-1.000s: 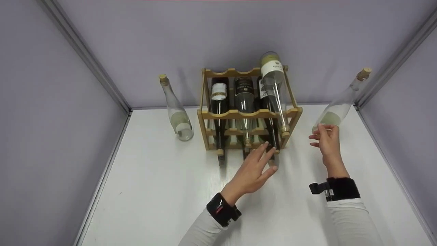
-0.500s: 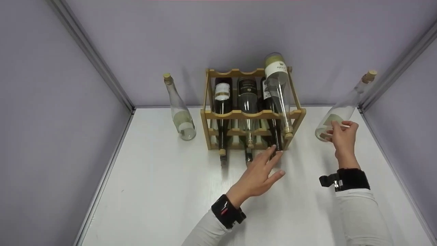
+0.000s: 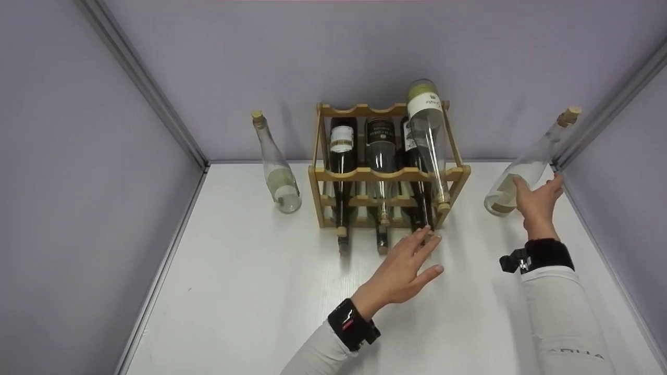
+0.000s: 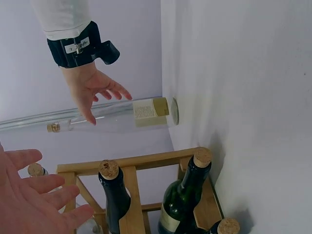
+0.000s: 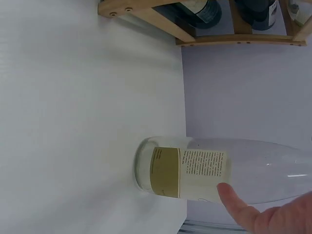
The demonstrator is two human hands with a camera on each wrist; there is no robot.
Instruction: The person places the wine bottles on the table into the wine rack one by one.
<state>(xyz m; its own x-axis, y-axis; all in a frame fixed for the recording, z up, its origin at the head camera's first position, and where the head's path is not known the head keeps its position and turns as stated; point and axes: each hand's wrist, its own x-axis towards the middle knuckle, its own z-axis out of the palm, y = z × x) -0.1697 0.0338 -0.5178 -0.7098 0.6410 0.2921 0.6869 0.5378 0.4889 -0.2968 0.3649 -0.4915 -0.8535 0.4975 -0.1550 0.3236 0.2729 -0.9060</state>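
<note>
My right hand [image 3: 539, 201] is beside a clear corked wine bottle [image 3: 532, 161] standing upright at the right. Its fingers are spread, not curled round the glass. In the right wrist view the thumb [image 5: 239, 207] overlaps the label's edge; whether it touches, I cannot tell. My left hand [image 3: 398, 273] hovers in front of a wooden wine rack [image 3: 354, 174], palm toward the bottle necks, fingers extended and holding nothing. On the rack's top right lies a clear bottle [image 3: 428, 133], cork toward me. Below it are a dark bottle with a white label [image 3: 342, 148] and a black-labelled bottle [image 3: 381, 146].
Another clear corked bottle [image 3: 279, 177] stands left of the rack. More green bottles [image 4: 183, 197] lie in the lower tier, necks poking out forward. Grey walls [image 3: 94, 208] enclose the white table [image 3: 234, 291] at the back and both sides.
My right hand has moved right and away from me along the standing bottle, and its bent fingers have spread. My left hand has shifted slightly to the right in the view, which itself moved a little.
</note>
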